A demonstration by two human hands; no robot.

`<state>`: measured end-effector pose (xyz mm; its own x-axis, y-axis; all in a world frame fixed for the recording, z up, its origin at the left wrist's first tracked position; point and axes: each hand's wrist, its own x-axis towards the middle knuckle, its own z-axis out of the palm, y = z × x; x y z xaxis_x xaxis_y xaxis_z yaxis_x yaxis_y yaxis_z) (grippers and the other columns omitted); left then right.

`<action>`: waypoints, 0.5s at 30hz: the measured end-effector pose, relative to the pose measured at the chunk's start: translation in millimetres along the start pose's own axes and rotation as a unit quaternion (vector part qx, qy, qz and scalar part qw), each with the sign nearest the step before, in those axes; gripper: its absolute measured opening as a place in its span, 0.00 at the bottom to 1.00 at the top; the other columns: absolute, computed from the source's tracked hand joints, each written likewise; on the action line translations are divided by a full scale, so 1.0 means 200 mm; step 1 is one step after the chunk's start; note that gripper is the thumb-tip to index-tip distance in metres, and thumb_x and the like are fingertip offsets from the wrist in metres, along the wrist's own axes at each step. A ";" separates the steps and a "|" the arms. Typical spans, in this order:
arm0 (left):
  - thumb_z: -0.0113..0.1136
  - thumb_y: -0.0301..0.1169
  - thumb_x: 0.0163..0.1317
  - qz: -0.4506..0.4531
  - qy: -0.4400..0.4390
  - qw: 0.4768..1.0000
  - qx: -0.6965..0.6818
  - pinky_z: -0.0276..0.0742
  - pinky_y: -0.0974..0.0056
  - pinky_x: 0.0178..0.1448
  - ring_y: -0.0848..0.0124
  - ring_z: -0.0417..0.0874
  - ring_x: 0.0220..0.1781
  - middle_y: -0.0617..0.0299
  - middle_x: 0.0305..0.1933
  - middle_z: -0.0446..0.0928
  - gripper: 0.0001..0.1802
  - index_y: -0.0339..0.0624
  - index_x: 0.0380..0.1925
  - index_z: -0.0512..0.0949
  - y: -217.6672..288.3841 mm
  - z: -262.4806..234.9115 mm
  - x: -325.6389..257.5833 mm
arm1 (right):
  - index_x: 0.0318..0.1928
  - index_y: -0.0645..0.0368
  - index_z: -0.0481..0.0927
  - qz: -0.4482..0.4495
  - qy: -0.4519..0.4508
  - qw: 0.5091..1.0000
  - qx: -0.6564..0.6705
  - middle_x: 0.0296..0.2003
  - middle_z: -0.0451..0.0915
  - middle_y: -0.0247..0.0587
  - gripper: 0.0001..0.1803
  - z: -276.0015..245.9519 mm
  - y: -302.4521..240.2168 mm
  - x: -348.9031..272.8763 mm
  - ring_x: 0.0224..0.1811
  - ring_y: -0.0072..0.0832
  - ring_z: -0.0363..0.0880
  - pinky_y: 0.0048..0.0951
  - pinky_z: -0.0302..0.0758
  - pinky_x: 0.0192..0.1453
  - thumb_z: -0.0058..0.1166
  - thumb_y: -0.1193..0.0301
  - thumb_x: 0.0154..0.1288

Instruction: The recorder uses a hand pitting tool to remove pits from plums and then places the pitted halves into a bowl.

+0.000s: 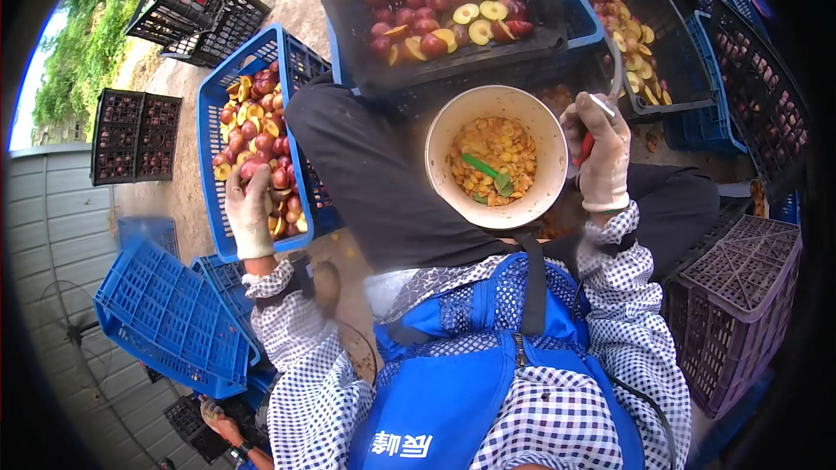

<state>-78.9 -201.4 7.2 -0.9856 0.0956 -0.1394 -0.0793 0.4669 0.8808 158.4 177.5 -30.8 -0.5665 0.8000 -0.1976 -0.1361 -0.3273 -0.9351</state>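
Observation:
My left hand (250,219), in a pale work glove, is at the near part of a blue plastic crate (208,135) heaped with whole and cut plums (261,126). Its fingers close around a reddish plum (253,169) on the heap. To the right, my gloved right hand (604,157) grips a small red-handled knife (585,150), with a pale metal end showing above the fingers. Beside that hand stands a cream bucket (438,176) between my legs. Inside it lie many plum stones with bits of flesh, a green stick-like piece (479,164) and a leaf.
In front of me, a dark crate (348,43) holds whole and halved plums. Another crate of cut plums (640,48) is at the far right. Blue crates (165,313) lean at left; a purple crate (740,296) stands at right. Another person's hand (222,422) shows lower left.

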 end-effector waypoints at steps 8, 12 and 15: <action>0.58 0.39 0.70 0.150 -0.131 0.980 0.014 0.73 0.73 0.34 0.79 0.77 0.28 0.64 0.33 0.78 0.22 0.32 0.55 0.76 0.45 0.68 0.13 | 0.34 0.57 0.77 0.079 0.087 0.993 -0.017 0.24 0.79 0.30 0.16 -0.21 0.02 0.04 0.19 0.10 0.68 0.14 0.62 0.22 0.63 0.58 0.68; 0.67 0.45 0.62 0.201 -0.246 0.945 0.073 0.77 0.63 0.46 0.67 0.82 0.39 0.52 0.39 0.82 0.26 0.35 0.50 0.79 0.64 1.40 0.24 | 0.35 0.58 0.77 0.130 0.063 0.989 0.002 0.25 0.79 0.31 0.14 -0.18 0.06 0.06 0.20 0.11 0.68 0.13 0.60 0.22 0.63 0.60 0.67; 0.66 0.45 0.62 0.242 -0.310 0.919 0.033 0.77 0.64 0.52 0.67 0.82 0.47 0.50 0.45 0.82 0.27 0.34 0.53 0.78 0.57 1.65 0.46 | 0.34 0.58 0.77 0.158 0.079 0.984 -0.006 0.24 0.78 0.31 0.15 -0.22 0.10 0.08 0.18 0.12 0.67 0.15 0.59 0.20 0.61 0.59 0.68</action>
<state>-128.8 151.4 -54.9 -0.6277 0.7784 0.0115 0.3749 0.2892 0.8808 182.6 205.7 -66.0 -0.4450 0.7284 -0.5210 0.0354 -0.5670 -0.8230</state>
